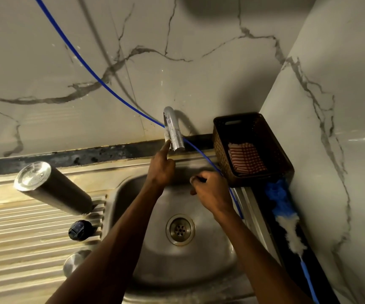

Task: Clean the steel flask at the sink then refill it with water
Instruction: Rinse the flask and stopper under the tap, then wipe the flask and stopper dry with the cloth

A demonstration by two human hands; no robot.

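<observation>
no readable text, no labels, no brand marks, no numbers anywhere in view

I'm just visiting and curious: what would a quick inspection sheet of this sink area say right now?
Surface: steel sink with ribbed draining board; no water seen running.
Job's things: steel flask stands upside down on the draining board; its black cap lies beside it; a steel lid lies nearer the camera.
Clutter: brown basket holding a checked cloth; blue-and-white duster along the right wall.
Hands: left hand touches the tap with one finger; right hand grips the blue hose.
Cables: the blue hose runs from upper left past the tap.
Surroundings: marble-patterned walls.
</observation>
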